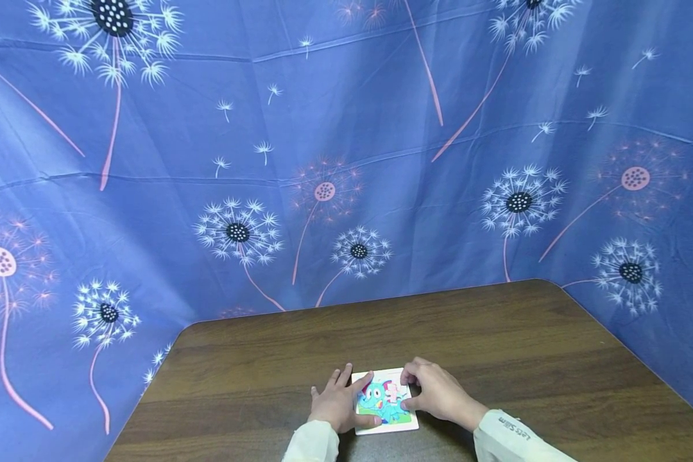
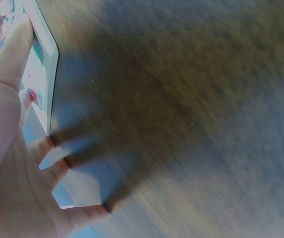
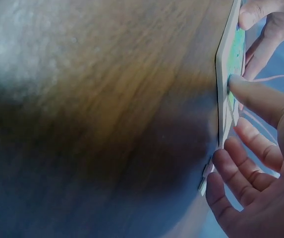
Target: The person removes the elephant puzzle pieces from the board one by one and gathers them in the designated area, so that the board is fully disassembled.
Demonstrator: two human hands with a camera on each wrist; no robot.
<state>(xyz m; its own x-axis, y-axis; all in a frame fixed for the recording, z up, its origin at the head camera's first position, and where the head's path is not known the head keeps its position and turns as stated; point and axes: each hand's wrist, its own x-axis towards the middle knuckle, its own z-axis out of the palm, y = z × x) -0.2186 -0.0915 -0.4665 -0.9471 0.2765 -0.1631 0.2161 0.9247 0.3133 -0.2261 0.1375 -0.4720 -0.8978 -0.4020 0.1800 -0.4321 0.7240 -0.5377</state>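
A small jigsaw puzzle board (image 1: 388, 430) with a white frame lies on the table and shows a blue elephant picture (image 1: 375, 401). A pale pink patch (image 1: 393, 393) shows in the picture's upper right. My left hand (image 1: 333, 405) rests at the board's left side, fingers spread, its thumb and index finger lying over the frame onto the picture. At the right edge, my right hand (image 1: 439, 393) bends its fingers. Between its thumb and index finger the right wrist view shows a thin, tilted puzzle piece (image 3: 231, 110), mostly hidden by the hand.
The brown wooden table (image 1: 254, 378) extends around the board to rounded far corners. Behind it hangs a blue cloth (image 1: 381, 173) with dandelion prints. Small flat pieces (image 3: 207, 171) show by the right hand's fingertips, past the board's edge.
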